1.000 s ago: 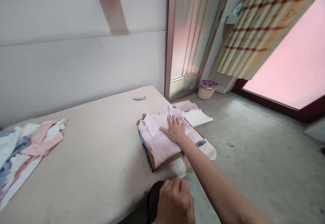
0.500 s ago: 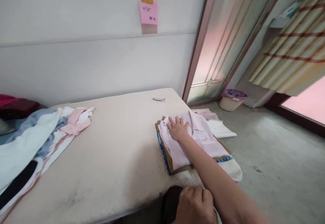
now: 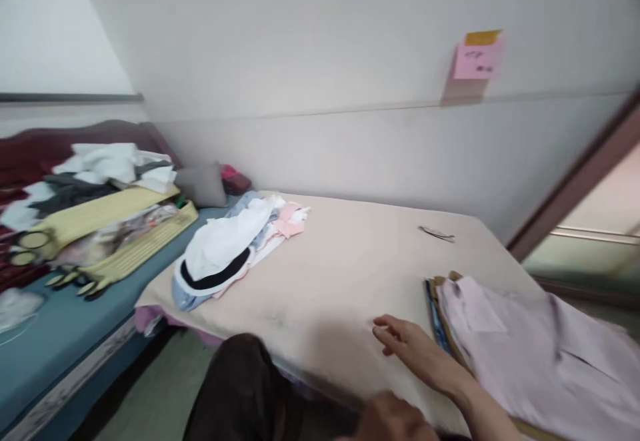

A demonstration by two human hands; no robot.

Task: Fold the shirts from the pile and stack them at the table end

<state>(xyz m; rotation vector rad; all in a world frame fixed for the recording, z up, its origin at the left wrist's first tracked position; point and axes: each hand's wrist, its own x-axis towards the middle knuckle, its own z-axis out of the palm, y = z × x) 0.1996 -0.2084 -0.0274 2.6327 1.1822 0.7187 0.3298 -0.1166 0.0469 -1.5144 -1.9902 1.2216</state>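
Observation:
My right hand (image 3: 407, 348) reaches in from the lower right, just left of the folded stack. Its fingers are loosely bent and apart, with nothing in them. At the bottom edge my left hand (image 3: 393, 421) is curled closed, blurred and partly cut off; its inside is hidden. A pale lilac shirt (image 3: 520, 341) lies folded on top of brown cloth and blue cloth (image 3: 436, 318) at the right of the covered table or bed (image 3: 340, 261). To the left lies a loose heap of white, pink and light blue clothes (image 3: 235, 241).
A thin, dark, slim object (image 3: 437, 234) lies near the back right. Pink paper (image 3: 477, 61) is taped to the wall. Farther left stands a teal bed (image 3: 115, 308) with clothes, a yellow piece (image 3: 120, 214) and a grey cushion (image 3: 203, 184). My knee (image 3: 240, 381) is in front.
The view has swung left, bringing the teal bed into sight. My right hand has come off the lilac shirt and moved to its left. My left hand stays closed at the bottom.

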